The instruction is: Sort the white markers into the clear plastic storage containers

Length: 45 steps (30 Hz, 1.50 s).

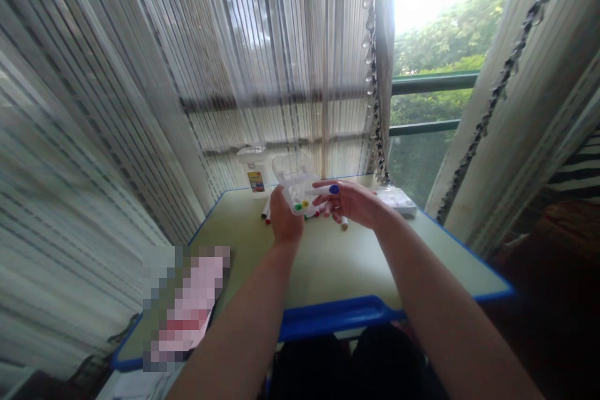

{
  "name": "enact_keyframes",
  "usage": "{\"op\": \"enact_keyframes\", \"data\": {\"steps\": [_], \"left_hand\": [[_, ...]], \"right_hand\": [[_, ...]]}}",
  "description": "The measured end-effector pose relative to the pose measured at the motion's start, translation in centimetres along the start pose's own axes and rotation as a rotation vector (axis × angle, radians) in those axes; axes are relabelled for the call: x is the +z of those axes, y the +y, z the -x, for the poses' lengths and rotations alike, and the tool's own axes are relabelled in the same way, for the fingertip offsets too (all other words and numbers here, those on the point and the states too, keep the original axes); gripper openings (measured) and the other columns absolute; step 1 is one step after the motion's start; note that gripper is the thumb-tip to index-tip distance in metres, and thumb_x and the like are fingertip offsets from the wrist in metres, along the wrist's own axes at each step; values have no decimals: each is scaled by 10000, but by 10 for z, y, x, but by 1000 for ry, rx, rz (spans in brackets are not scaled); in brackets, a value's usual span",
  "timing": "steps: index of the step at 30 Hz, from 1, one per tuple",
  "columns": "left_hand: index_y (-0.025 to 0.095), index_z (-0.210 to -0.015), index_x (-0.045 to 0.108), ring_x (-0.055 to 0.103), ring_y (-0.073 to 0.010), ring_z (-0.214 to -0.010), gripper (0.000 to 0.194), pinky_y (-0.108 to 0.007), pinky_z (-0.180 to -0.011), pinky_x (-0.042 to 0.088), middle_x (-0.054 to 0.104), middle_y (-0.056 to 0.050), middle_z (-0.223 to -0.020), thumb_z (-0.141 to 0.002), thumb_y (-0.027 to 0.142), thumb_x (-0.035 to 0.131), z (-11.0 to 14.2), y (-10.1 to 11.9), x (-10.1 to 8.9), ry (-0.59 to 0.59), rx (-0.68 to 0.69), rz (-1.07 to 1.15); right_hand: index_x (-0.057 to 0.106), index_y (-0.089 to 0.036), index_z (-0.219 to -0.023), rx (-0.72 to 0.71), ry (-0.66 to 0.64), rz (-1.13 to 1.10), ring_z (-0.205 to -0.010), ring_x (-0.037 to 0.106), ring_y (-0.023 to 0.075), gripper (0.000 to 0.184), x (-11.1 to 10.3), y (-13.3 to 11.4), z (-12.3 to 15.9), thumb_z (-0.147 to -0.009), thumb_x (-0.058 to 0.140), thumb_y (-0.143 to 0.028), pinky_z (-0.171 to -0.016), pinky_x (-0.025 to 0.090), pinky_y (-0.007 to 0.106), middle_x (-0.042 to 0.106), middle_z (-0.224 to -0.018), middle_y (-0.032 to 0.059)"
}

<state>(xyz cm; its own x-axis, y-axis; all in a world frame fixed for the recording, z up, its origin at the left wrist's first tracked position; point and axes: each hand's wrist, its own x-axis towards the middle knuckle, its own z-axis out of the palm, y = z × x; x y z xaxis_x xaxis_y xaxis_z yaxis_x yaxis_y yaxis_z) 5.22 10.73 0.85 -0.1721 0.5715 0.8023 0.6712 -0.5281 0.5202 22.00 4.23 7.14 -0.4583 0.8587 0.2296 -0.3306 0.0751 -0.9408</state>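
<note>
Near the far edge of the cream tabletop (337, 269) with its smooth blue plastic rim (335, 317), a clear hinged plastic box (294, 185) tilts in the left hand (287, 217), clamped on its side wall. The right hand (354, 203) has its fingers closed about a slim white marker with a round blue end (334, 189), beside the box. Both objects are presumably light; the thin-walled box (stiff, glossy, probably slippery) is best taken by its side, the marker by its cylindrical barrel. A round green marker end (299, 207) shows at the box. A labelled clear plastic container (255, 178) stands near the far-left corner.
</note>
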Motion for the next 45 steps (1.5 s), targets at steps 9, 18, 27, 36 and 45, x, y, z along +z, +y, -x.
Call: {"op": "enact_keyframes", "data": {"steps": [9,18,27,36,45], "left_hand": [[172,-1114,479,565,-270,-1066,374,-414,-915,466,598,-122,-1088,-752,229,552,4,-3,5,-2,-48,6],[176,-1111,490,559,-274,-1089,379,-432,-905,470,598,-124,-1091,-746,242,566,2,-7,7,4,-35,3],[170,-1096,498,574,-266,-1051,375,-406,-906,472,598,-124,-1066,-735,229,586,2,-5,2,19,-44,-4],[159,-1114,485,558,-281,-1078,373,-422,-894,475,592,-138,-1106,-761,246,566,2,0,2,-28,-75,-12],[148,-1086,480,564,-273,-1050,366,-415,-901,465,592,-134,-1070,-743,221,585,3,2,1,-47,23,13]], "right_hand": [[534,-158,-1150,-32,-45,9,-701,634,142,486,-2,2,0,-768,586,-453,-465,482,199,677,-955,102],[569,-147,-1088,-37,-23,-20,-646,617,130,418,0,1,-1,-704,642,-295,-371,472,169,694,-891,86],[546,-160,-1054,33,27,-2,-576,576,115,320,-2,3,-1,-798,511,-350,-337,402,146,671,-760,48],[566,-174,-954,18,144,125,-435,510,84,287,6,1,-2,-730,554,-353,-300,327,154,620,-642,-11],[681,-131,-911,-98,272,685,-406,387,43,323,3,10,-8,-719,643,-389,-372,246,162,503,-493,-49]]}}
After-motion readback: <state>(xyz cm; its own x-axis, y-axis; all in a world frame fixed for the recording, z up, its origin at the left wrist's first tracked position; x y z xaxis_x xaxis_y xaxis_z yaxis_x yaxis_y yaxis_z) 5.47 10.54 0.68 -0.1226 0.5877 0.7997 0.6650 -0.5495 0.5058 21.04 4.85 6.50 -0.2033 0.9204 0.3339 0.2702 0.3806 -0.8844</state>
